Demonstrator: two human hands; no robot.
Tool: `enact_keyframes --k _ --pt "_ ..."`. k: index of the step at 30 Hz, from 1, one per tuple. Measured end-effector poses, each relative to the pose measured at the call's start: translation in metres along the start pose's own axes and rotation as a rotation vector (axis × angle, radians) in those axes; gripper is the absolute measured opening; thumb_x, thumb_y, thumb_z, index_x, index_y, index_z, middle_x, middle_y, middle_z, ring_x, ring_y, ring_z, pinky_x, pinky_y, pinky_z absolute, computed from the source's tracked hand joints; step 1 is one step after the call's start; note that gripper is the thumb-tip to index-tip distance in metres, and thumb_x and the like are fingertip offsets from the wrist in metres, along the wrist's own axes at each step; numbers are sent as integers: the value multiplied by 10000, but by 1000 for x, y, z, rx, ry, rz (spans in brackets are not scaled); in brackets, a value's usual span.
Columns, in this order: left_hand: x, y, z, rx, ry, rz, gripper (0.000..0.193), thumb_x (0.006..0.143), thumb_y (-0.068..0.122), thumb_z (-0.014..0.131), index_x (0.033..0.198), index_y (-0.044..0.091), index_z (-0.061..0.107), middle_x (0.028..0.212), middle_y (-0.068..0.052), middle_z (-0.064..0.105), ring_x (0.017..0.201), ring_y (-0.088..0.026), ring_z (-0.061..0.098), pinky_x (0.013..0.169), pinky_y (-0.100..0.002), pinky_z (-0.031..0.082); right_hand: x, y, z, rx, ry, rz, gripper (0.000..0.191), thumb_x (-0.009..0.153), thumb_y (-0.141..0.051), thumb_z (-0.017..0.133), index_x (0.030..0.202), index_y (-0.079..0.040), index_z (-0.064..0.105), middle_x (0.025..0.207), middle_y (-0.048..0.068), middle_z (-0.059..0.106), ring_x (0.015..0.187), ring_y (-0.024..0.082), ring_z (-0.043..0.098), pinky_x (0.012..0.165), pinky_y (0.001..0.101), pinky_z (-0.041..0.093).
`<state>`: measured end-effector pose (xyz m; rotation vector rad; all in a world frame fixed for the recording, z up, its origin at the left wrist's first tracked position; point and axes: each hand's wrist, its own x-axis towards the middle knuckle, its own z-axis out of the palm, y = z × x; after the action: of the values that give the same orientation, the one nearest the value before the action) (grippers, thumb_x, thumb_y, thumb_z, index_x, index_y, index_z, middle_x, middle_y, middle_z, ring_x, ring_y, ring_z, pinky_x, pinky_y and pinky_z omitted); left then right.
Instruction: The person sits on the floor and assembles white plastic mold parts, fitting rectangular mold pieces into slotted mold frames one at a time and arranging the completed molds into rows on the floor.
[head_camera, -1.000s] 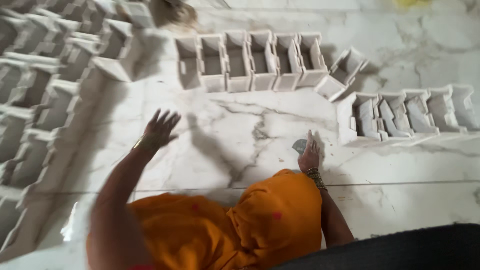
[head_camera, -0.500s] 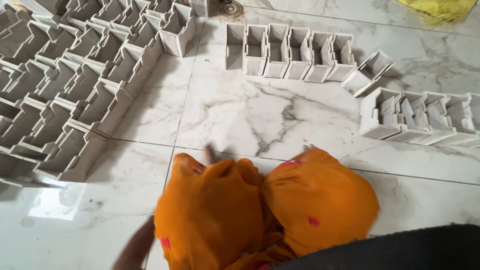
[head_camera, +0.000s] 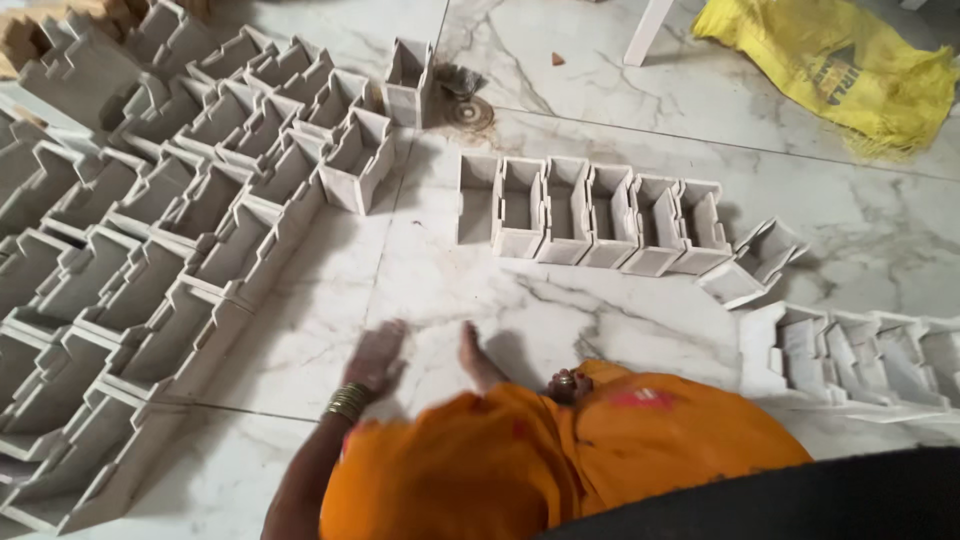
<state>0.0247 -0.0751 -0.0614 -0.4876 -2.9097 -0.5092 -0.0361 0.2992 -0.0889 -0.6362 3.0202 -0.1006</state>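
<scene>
Plainly, from the head view, my left hand lay flat on the marble floor, its fingers spread open and pressed down, holding nothing; gold bangles ringed the wrist. The nearest pieces were the big block of pale slotted holders to the left of that hand, packed side by side, their rows running diagonally away from me toward the upper left; the closest corner sat near my fingers but apart from them. Straight ahead and farther off, a short row of the same holders ran left to right, well apart from either hand, with one tipped holder lying askew at its right end. Another row lay to my right. My left hand was nearer the packed block. My right hand barely showed above my orange clothing, only a ringed bit of it, so I could not tell whether it was open or closed. A yellow sack lay far off.
</scene>
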Motion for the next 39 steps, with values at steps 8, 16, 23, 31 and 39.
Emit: enact_keyframes --k 8,16,23,31,39 --pt "33 -44 -39 69 -92 -41 617 924 373 634 1496 219 462 1475 -85 564 1352 -291 519 1123 -461 407 -20 46 -57 -72 -52 48 595 902 -330 629 1451 -141 494 1445 173 573 1342 370 537 1118 506 431" --pt "148 -32 -129 132 -167 -113 531 942 454 637 1419 227 587 1225 -139 708 1132 -335 660 981 -478 518 -69 125 -57 -185 -149 193 538 925 -366 633 1416 -158 554 1431 158 595 1331 361 560 1109 498 461" --pt "241 24 -101 51 -100 -90 580 979 576 601 1389 166 622 1194 -155 745 1126 -347 693 1031 -468 540 -22 161 -96 84 -154 121 541 902 -334 669 1394 -117 606 1344 211 658 1253 400 621 1089 475 487" --pt "315 91 16 -201 13 -451 1033 791 670 732 1511 44 339 1363 -273 589 1212 -423 619 998 -499 523 92 193 -146 293 159 700 1382 765 -785 773 1558 -7 -50 1587 412 94 1424 515 237 1124 525 263" --pt "344 86 60 -368 -340 -900 775 925 223 703 1578 261 289 1327 -204 674 1195 -365 690 1019 -458 588 127 197 -119 305 35 820 1420 619 -755 813 1634 -57 106 1583 316 352 1424 484 412 1148 579 373"
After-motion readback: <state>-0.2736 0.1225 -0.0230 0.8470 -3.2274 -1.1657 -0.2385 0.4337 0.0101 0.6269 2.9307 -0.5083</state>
